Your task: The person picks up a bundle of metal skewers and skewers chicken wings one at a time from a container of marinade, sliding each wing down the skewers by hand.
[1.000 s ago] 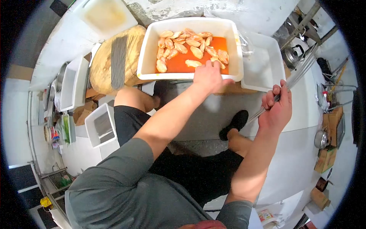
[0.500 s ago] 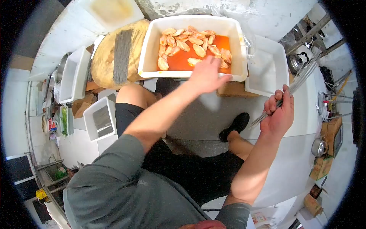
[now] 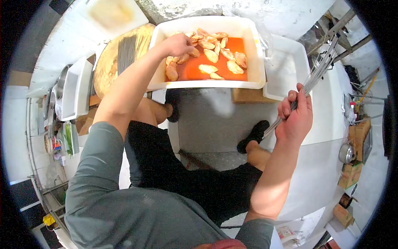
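Raw chicken wings (image 3: 208, 69) lie in orange-red marinade inside a white plastic tub (image 3: 207, 85). My left hand (image 3: 177, 45) reaches over the tub's left part with its fingers closed on a chicken wing (image 3: 193, 52), next to the heap of others. The fingertips are partly hidden. To the right of the tub, my right hand (image 3: 295, 116) is wrapped around a bundle of thin metal skewers (image 3: 317, 74), held at a slant with the long ends pointing up and right.
On a round wooden chopping block (image 3: 108, 62) left of the tub lies a bunch of thin grey skewers (image 3: 126, 54). A second white tub (image 3: 286, 85) adjoins on the right. Another white bin (image 3: 78, 89) stands at far left. A cardboard box (image 3: 251, 96) is under the tub's front edge.
My left hand has moved left and farther back, from the tub's front right to its left part. My right hand with the skewers has shifted slightly left in view.
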Available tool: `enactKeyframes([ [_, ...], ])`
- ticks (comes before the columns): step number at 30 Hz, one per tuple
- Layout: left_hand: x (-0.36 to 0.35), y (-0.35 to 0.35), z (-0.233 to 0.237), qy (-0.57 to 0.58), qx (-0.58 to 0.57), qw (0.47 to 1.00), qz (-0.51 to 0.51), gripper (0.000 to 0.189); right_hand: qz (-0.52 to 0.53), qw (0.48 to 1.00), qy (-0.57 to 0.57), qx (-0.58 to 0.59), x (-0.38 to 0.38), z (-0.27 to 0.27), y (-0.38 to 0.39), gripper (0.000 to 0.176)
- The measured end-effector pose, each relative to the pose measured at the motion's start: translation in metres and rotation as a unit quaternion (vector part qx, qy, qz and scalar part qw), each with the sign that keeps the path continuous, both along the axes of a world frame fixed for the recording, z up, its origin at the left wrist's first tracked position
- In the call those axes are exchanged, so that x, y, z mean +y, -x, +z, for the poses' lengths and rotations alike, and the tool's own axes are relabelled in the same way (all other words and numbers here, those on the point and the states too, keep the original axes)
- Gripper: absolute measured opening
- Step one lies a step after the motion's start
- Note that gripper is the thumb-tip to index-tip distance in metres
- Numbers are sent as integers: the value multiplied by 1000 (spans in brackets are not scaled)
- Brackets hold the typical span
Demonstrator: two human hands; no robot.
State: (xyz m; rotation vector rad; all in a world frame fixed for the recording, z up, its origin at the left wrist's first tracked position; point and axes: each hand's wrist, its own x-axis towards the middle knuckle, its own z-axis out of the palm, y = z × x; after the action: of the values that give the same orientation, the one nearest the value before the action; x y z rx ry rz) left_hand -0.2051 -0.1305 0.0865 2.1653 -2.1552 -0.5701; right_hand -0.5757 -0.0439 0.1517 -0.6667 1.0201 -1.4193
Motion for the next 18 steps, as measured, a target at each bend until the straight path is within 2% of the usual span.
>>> enactKeyframes([
  [3, -17, 9, -10, -45, -25, 998, -23, 33, -4, 1000, -3, -1, -2, 0, 0, 20],
  [6, -39, 20, -34, -76, -97, 989, -87, 32, -14, 1000, -12, 1, -5, -1, -3, 18],
  [8, -44, 33, -43, -43, -66, 988, -134, 30, -9, 1000, -19, 10, -4, -1, -3, 20],
  [11, -61, 55, -58, -72, -106, 985, -119, 27, -26, 999, -37, -5, -6, -1, -4, 19],
  [14, -78, 73, -58, -124, -137, 972, -147, 28, -14, 999, -32, -21, -6, -1, -4, 19],
  [15, -81, 80, -54, -103, -191, 962, -164, 27, -10, 999, -33, -26, -6, -1, -4, 19],
  [18, -88, 99, -38, -90, -183, 959, -194, 26, 3, 999, -32, -38, -6, -3, -3, 18],
])
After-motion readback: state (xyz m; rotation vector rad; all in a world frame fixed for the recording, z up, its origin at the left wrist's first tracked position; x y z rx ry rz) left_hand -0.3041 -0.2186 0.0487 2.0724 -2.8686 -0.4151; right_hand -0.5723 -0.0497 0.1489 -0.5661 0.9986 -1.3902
